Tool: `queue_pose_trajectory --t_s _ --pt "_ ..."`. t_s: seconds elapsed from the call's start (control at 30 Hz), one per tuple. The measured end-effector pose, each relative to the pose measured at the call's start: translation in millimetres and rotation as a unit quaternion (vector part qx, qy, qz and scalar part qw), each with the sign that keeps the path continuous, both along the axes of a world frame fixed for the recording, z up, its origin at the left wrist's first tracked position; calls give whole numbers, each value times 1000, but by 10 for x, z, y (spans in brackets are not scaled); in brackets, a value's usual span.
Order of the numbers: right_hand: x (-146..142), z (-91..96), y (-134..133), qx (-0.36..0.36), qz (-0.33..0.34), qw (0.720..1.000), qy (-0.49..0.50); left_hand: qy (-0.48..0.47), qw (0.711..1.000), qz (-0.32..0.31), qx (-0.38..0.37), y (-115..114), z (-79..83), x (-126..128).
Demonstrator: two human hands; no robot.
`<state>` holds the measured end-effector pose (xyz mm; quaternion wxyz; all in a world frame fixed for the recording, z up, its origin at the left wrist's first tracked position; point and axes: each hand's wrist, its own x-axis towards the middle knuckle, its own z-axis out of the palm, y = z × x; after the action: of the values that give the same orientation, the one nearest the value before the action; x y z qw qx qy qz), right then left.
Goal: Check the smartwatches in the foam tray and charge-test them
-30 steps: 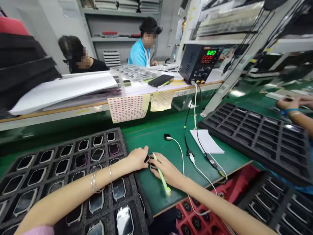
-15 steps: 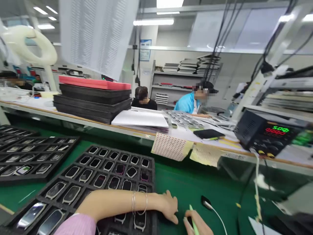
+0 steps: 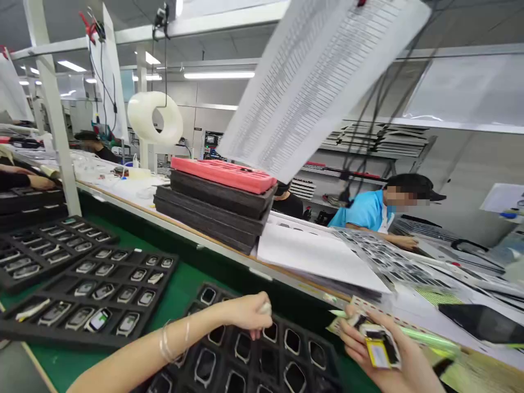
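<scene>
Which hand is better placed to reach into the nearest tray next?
Likely the left hand: it is right over that tray, while the right hand holds an opened watch and green stick.

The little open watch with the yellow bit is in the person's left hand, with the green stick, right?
Not quite: the little open watch with the yellow bit is in the person's right hand, with the green stick. The head view shows it.

Left hand (image 3: 248, 312): curled, grip unclear | Right hand (image 3: 405, 357): fingers bent, clasping
</scene>
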<state>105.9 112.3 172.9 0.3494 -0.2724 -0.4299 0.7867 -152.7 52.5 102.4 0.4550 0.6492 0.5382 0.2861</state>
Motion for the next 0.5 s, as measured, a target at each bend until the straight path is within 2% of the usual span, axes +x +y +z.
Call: queue_pose_trajectory --t_s 0.1,0.13,0.2,0.23,0.3,0.37,0.43,0.5 --pt "-746 207 -82 -70 76 994 36 -32 996 76 -42 -304 28 -669" --pt "-958 270 -119 -69 100 992 25 -37 994 90 -58 -431 87 -856" --pt "-1334 416 -219 -6 149 988 -30 -40 990 109 -77 -705 303 -1201" --pt "-1503 509 -280 33 166 984 -57 -40 989 116 -79 -839 461 -1364" --pt "-1815 741 -415 167 170 964 -119 -36 989 131 -67 -1064 850 -1675" --pt "-2103 1026 -532 318 136 923 -167 -31 988 149 -41 -1193 1286 -1948" --pt "-2373 1327 -596 445 91 868 -199 -26 986 167 -6 -1193 1705 -2157" --pt "-2628 1599 -587 511 62 830 -216 -19 981 187 38 -1057 2067 -2286"
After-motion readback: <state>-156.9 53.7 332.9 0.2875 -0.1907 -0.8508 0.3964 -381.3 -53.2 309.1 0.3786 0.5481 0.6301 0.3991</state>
